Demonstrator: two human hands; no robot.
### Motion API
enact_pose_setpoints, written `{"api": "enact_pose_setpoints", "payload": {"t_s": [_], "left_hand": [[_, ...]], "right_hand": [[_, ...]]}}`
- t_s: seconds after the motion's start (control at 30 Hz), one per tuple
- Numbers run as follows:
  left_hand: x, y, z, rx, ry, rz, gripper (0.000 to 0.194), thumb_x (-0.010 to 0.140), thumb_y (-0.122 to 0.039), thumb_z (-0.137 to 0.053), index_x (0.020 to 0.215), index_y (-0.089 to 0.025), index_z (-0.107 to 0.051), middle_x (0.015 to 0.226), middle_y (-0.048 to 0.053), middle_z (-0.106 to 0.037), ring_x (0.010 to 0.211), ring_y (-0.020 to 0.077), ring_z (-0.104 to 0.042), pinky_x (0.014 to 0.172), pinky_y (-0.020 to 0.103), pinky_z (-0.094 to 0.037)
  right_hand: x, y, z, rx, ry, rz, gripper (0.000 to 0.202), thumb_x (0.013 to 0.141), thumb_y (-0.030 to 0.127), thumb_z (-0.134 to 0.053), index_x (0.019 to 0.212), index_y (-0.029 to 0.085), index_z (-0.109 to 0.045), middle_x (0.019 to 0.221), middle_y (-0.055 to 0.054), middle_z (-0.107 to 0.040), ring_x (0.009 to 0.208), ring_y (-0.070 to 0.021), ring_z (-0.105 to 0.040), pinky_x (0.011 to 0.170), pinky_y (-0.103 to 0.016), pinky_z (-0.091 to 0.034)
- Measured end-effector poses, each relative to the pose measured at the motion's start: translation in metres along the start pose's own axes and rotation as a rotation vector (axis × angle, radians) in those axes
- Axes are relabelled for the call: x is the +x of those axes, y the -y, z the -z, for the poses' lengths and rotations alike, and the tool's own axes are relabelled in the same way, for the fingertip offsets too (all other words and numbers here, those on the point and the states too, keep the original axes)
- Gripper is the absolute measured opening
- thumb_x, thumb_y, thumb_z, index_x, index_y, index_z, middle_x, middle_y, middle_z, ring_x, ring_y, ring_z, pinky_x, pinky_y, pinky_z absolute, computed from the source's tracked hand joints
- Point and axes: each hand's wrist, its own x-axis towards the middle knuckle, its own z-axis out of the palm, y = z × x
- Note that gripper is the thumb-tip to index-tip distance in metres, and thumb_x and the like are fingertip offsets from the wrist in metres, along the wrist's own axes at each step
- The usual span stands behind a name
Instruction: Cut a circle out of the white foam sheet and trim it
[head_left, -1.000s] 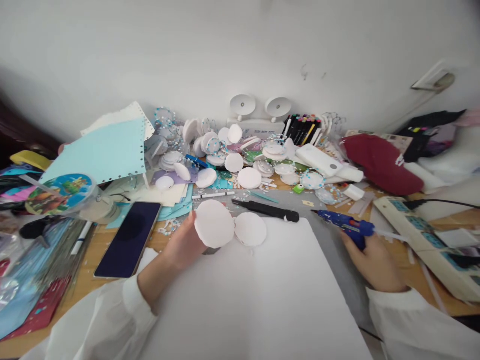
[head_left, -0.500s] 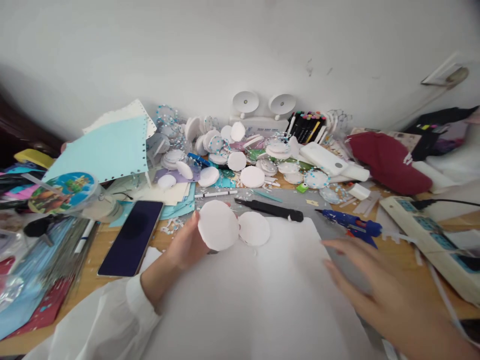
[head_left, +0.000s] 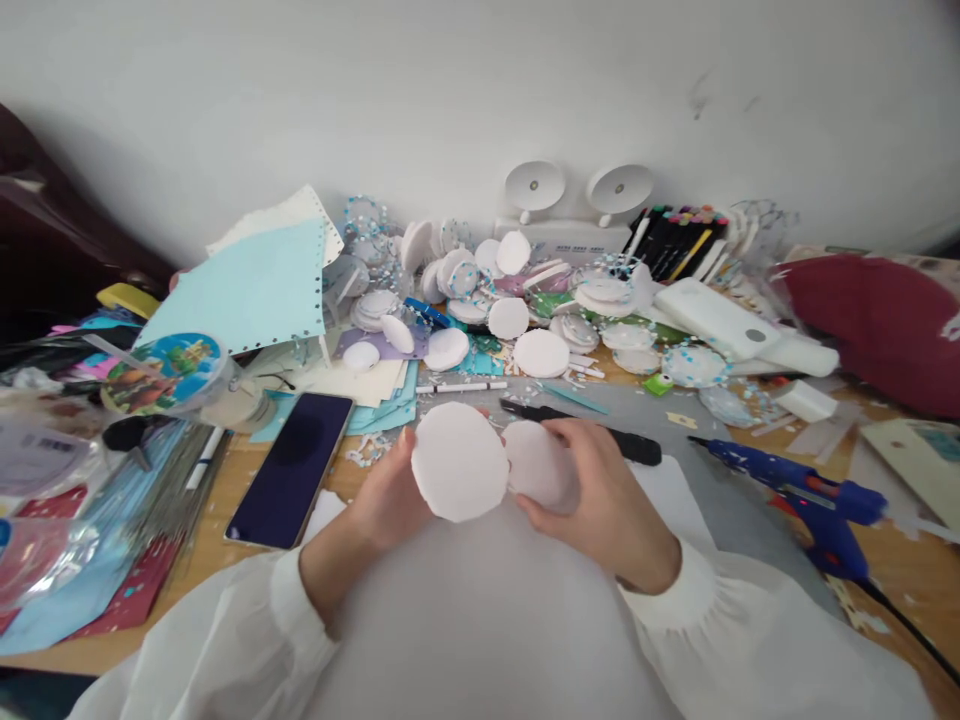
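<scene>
The right hand [head_left: 600, 490] put down the glue gun [head_left: 817, 497] and now pinches the small disc [head_left: 534, 465], the left hand [head_left: 386, 500] pinches the big disc [head_left: 460, 462], so both are held

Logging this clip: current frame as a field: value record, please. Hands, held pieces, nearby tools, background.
left hand: holds left disc, white, by its edge
right hand: holds right disc, white, partly covered by fingers
discs: side by side; whether joined, cannot tell
glue gun: blue, lying to the right, unheld
black tool: partly hidden behind right hand
phone: dark screen, left of left hand
background: pile of white discs
</scene>
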Motion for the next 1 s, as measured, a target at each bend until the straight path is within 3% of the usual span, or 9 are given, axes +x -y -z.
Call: {"api": "enact_pose_setpoints", "payload": {"t_s": [0.13,0.23,0.33,0.4,0.53,0.67,1.0], "left_hand": [[0.000,0.000,-0.002,-0.035,-0.005,0.037,0.068,0.069,-0.066,-0.064,0.121,-0.022,-0.061,0.118,0.012,-0.065,0.110,0.0344,-0.059,0.090,0.041,-0.045],[-0.001,0.000,-0.003,-0.040,0.020,0.070,0.066,0.070,-0.064,-0.064,0.122,-0.023,-0.060,0.117,0.010,-0.065,0.107,0.0322,-0.061,0.087,0.038,-0.047],[-0.002,0.001,-0.004,0.008,0.043,0.093,0.067,0.071,-0.064,-0.063,0.124,-0.024,-0.059,0.118,0.011,-0.064,0.107,0.0333,-0.061,0.086,0.039,-0.047],[-0.002,0.003,-0.004,0.075,0.029,0.094,0.067,0.071,-0.064,-0.064,0.124,-0.024,-0.059,0.119,0.013,-0.064,0.106,0.0346,-0.060,0.084,0.040,-0.048],[-0.002,0.006,-0.007,0.205,0.003,0.046,0.060,0.071,-0.057,-0.068,0.120,-0.022,-0.063,0.118,0.012,-0.064,0.104,0.0318,-0.061,0.079,0.033,-0.048],[0.001,0.009,-0.007,0.259,0.047,0.000,0.056,0.071,-0.052,-0.071,0.118,-0.022,-0.063,0.118,0.010,-0.064,0.105,0.0289,-0.060,0.083,0.031,-0.045],[0.003,0.007,-0.010,0.263,0.106,-0.006,0.055,0.071,-0.048,-0.072,0.118,-0.021,-0.063,0.110,0.007,-0.066,0.094,0.0217,-0.060,0.078,0.026,-0.045]], "right_hand": [[0.001,-0.011,0.004,0.481,-0.121,-0.114,0.060,0.070,0.043,-0.071,0.120,0.022,-0.045,0.119,-0.013,-0.053,0.101,-0.0273,-0.055,0.083,-0.044,-0.049],[0.001,-0.011,0.005,0.861,-0.077,-0.091,0.058,0.075,0.057,-0.063,0.120,0.025,-0.046,0.122,-0.014,-0.055,0.105,-0.0279,-0.058,0.079,-0.042,-0.052],[-0.002,-0.004,0.004,0.995,-0.014,-0.104,0.062,0.076,0.067,-0.056,0.121,0.026,-0.045,0.122,-0.014,-0.056,0.106,-0.0294,-0.059,0.078,-0.043,-0.054],[-0.005,0.002,0.004,0.963,-0.055,-0.060,0.064,0.076,0.065,-0.057,0.124,0.025,-0.044,0.124,-0.014,-0.055,0.109,-0.0301,-0.058,0.082,-0.046,-0.053],[-0.014,0.013,0.001,0.758,-0.183,0.086,0.072,0.065,0.046,-0.074,0.127,0.026,-0.043,0.127,-0.013,-0.050,0.117,-0.0333,-0.051,0.095,-0.052,-0.044],[-0.019,0.017,-0.002,0.646,-0.155,0.178,0.082,0.058,0.038,-0.082,0.128,0.028,-0.042,0.127,-0.011,-0.048,0.117,-0.0333,-0.049,0.099,-0.054,-0.041],[-0.017,0.020,-0.001,0.530,-0.106,0.248,0.079,0.063,0.040,-0.081,0.130,0.027,-0.040,0.126,-0.011,-0.047,0.116,-0.0315,-0.050,0.096,-0.050,-0.044]]}}
